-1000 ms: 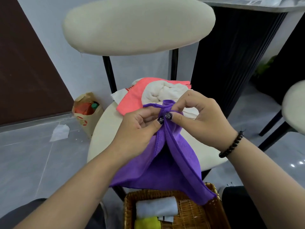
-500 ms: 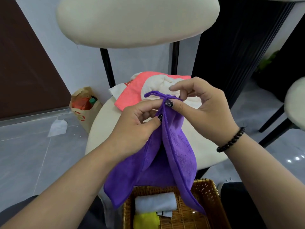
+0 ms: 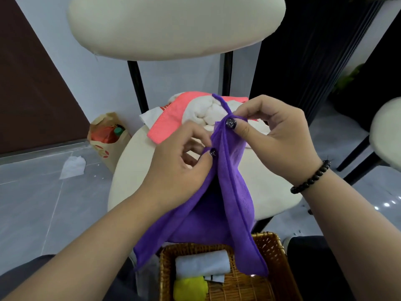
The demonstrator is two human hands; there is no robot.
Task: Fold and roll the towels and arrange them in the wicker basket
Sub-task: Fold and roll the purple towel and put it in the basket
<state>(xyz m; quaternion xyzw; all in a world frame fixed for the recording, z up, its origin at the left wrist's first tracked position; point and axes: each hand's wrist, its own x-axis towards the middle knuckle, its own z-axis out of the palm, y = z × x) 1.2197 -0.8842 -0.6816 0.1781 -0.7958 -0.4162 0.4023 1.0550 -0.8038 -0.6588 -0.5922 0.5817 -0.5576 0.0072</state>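
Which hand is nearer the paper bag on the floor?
Left. The left hand is closer to the paper bag; the right hand lies farther right.

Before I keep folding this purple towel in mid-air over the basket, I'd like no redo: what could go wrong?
The purple towel hangs only from pinches by the left hand and right hand; a slip could drop it unfolded. Its lower corner dangles into the wicker basket, where it could perhaps snag or disturb the white rolled towel.
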